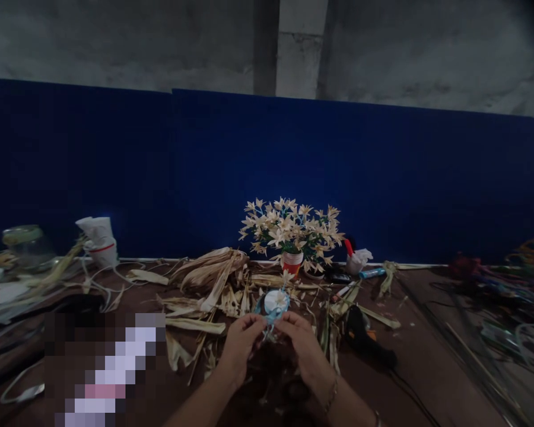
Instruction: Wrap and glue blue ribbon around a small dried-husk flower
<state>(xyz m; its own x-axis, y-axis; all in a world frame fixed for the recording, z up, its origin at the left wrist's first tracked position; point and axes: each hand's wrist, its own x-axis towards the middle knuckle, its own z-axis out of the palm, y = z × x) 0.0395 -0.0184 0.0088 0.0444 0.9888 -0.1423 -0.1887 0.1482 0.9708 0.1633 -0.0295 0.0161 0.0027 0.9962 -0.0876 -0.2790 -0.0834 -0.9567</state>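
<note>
Where two bare forearms enter at the bottom edge, a bracelet (pixel 333 394) circles the right wrist. The left hand (pixel 244 337) and the right hand (pixel 301 339) nearly meet over the brown table (pixel 413 379), thumbs and forefingers pinching a light-blue strip (pixel 267 326) between them; how the other fingers lie is too dark to tell. Just beyond the fingertips, close against the blue, sits a round white piece (pixel 272 300) with a pale flower (pixel 280 298) in front of it.

To the right of the hands lies a black tool with an orange part (pixel 365 335) — a glue gun by its shape — its cord trailing toward the bottom edge. Dried husks (pixel 213 270) spread across the table, heaped thickest to the left beyond the hands. Farther back, a red-and-white pot (pixel 292 263) stands upright, holding a wide spray of cream flowers (pixel 289 228); to its right lies a light-blue tube (pixel 372 273). At far left are a white cup with a red band (pixel 101 240) and a clear jar (pixel 24 246).

Along the table's back edge runs a dark blue panel (pixel 213 172) — and behind that rises a grey concrete wall (pixel 115 47) with a paler pillar (pixel 299 56).
</note>
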